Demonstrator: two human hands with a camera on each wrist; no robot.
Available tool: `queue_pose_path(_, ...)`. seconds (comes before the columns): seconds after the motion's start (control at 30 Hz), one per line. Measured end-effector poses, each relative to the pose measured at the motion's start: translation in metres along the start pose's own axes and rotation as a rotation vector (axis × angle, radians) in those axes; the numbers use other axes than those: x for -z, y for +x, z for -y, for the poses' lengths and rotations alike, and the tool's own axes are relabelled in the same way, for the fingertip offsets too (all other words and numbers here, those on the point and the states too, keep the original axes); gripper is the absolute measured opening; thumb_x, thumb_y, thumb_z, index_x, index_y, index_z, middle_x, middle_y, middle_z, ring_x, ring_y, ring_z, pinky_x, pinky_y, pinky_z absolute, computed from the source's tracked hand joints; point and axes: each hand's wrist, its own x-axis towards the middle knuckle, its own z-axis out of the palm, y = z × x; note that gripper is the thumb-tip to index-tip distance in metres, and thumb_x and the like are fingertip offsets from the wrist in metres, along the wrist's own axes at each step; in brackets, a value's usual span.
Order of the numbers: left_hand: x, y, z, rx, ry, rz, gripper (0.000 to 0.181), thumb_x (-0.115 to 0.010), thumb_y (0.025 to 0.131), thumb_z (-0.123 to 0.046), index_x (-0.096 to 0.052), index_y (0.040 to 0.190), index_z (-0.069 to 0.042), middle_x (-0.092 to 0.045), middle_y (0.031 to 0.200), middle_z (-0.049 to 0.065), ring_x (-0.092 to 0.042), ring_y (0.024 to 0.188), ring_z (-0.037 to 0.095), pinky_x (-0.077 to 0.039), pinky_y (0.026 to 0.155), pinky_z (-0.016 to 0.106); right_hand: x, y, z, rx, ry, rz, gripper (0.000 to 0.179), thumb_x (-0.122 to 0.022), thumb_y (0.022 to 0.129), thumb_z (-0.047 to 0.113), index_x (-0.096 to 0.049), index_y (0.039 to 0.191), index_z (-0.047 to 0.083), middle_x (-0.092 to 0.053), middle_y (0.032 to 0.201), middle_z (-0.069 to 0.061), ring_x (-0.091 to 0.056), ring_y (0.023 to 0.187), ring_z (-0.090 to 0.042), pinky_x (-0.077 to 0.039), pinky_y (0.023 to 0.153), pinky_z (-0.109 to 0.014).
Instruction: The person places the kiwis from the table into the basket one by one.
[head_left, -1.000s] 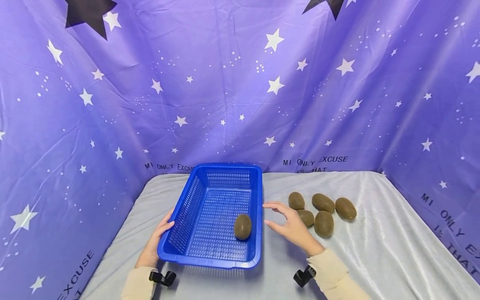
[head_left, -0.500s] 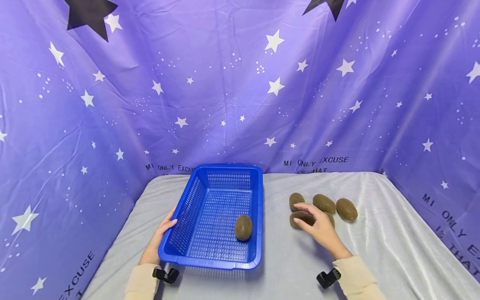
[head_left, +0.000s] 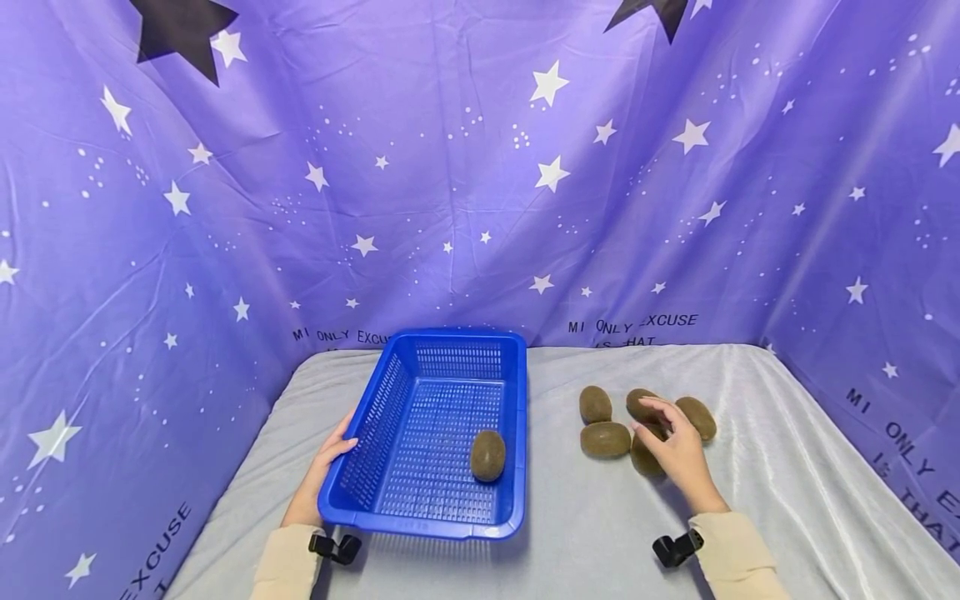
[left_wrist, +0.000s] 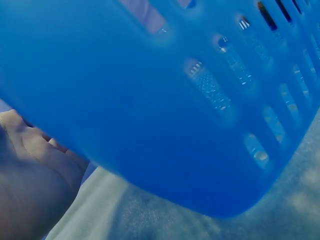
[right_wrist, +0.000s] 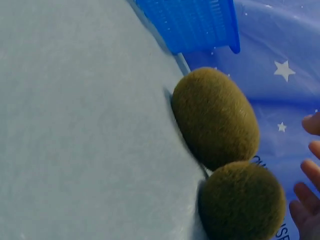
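A blue plastic basket (head_left: 422, 525) stands left of the middle in the head view, with one brown kiwi (head_left: 487, 456) inside near its right wall. My left hand (head_left: 313, 483) holds the basket's left rim, thumb at the top edge; the other fingers are mostly hidden. In the left wrist view the basket wall (left_wrist: 110, 100) covers much of that hand (left_wrist: 37, 175). My right hand (head_left: 681, 454) hovers over the loose kiwis, fingers bent and apart, partly hiding a near kiwi (head_left: 647, 457) and a far kiwi (head_left: 640, 402). Whether a fingertip touches one, I cannot tell.
Further kiwis lie close by: one at the far left (head_left: 596, 404), one lying sideways (head_left: 605, 440) and one at the right (head_left: 696, 418). A grey-white cloth (head_left: 570, 517) covers the table. Purple star-patterned curtains (head_left: 465, 167) enclose the back and sides.
My right hand has moved right, from beside the basket's right rim, past the sideways kiwi to the right-hand kiwis. The left hand and basket stay nearly in place.
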Motion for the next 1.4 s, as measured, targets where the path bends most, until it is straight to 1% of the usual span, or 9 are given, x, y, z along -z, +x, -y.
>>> queue_pose_path(0.23,0.002,0.002,0.000,-0.025,0.053,-0.038,0.063,-0.012,0.092,0.011,0.023,0.143,-0.002,-0.036,0.146,-0.008,-0.039,0.131,0.011,-0.037,0.104,0.027,0.004,-0.002,-0.009,-0.066,-0.042,-0.028,0.038,-0.070,0.078,-0.003,-0.059,0.114,-0.007,-0.057,0.120,-0.023,-0.044,0.106,0.008,-0.032,0.091,-0.004)
queue_pose_path(0.4,0.002,0.003,0.001,-0.037,0.054,-0.030,0.062,-0.010,0.092,0.012,0.023,0.143,-0.001,-0.034,0.147,-0.007,-0.037,0.133,0.011,-0.035,0.105,0.026,0.004,-0.006,-0.010,-0.123,-0.057,0.031,0.044,-0.071,0.080,0.003,-0.056,0.120,-0.006,-0.052,0.125,-0.023,-0.048,0.113,-0.022,-0.029,0.090,-0.002)
queue_pose_path(0.47,0.001,0.003,0.001,-0.034,0.033,-0.027,0.062,-0.010,0.092,0.012,0.022,0.143,-0.003,-0.034,0.147,-0.007,-0.036,0.133,0.012,-0.035,0.105,0.027,0.004,-0.008,-0.010,-0.128,-0.051,0.041,0.046,-0.071,0.080,0.002,-0.055,0.122,-0.006,-0.051,0.127,-0.024,-0.047,0.113,-0.029,-0.028,0.090,-0.001)
queue_pose_path(0.7,0.001,0.003,0.003,-0.031,-0.103,0.008,0.066,-0.006,0.092,0.010,0.010,0.151,-0.016,-0.032,0.149,-0.006,-0.034,0.135,0.015,-0.034,0.106,0.030,0.003,-0.014,-0.015,-0.100,-0.078,0.032,0.047,-0.073,0.076,0.000,-0.056,0.119,-0.006,-0.051,0.125,-0.024,-0.042,0.114,-0.027,-0.026,0.088,0.000)
queue_pose_path(0.8,-0.005,0.002,-0.001,-0.009,-0.134,-0.020,0.065,-0.005,0.093,0.010,0.015,0.149,-0.015,-0.033,0.148,-0.005,-0.035,0.134,0.017,-0.036,0.105,0.031,0.002,-0.016,-0.018,-0.089,-0.090,0.046,0.047,-0.074,0.074,0.000,-0.057,0.118,-0.005,-0.051,0.126,-0.023,-0.039,0.120,-0.035,-0.021,0.092,-0.001)
queue_pose_path(0.93,-0.016,0.000,-0.010,0.064,-0.178,-0.105,0.062,-0.006,0.096,0.006,0.021,0.147,-0.017,-0.031,0.148,-0.003,-0.039,0.130,0.018,-0.040,0.101,0.033,0.002,-0.019,-0.019,-0.084,-0.102,0.071,0.048,-0.076,0.073,0.002,-0.058,0.117,-0.004,-0.051,0.126,-0.024,-0.036,0.123,-0.042,-0.026,0.102,-0.026)
queue_pose_path(1.07,-0.023,-0.001,-0.015,0.112,-0.222,-0.162,0.062,-0.008,0.097,0.004,0.019,0.148,-0.021,-0.023,0.150,0.001,-0.040,0.128,0.021,-0.042,0.099,0.036,0.004,-0.021,-0.018,-0.091,-0.110,0.117,0.048,-0.076,0.074,0.005,-0.058,0.118,-0.005,-0.050,0.125,-0.025,-0.038,0.120,-0.043,-0.029,0.094,-0.053)
queue_pose_path(1.23,-0.024,-0.001,-0.015,0.122,-0.199,-0.179,0.062,-0.008,0.098,0.004,0.018,0.148,-0.020,-0.022,0.151,0.001,-0.039,0.129,0.021,-0.041,0.100,0.036,0.008,-0.023,-0.017,-0.144,-0.117,0.172,0.051,-0.076,0.078,0.013,-0.055,0.122,-0.002,-0.044,0.130,-0.024,-0.040,0.118,-0.039,-0.032,0.089,-0.049)
queue_pose_path(1.4,-0.025,-0.002,-0.013,0.133,-0.138,-0.206,0.062,-0.010,0.098,0.004,0.014,0.150,-0.020,-0.016,0.153,0.003,-0.039,0.128,0.020,-0.042,0.099,0.035,0.011,-0.023,-0.015,-0.149,-0.101,0.233,0.062,-0.079,0.074,0.014,-0.050,0.126,-0.003,-0.039,0.132,-0.027,-0.036,0.121,-0.042,-0.030,0.093,-0.052)
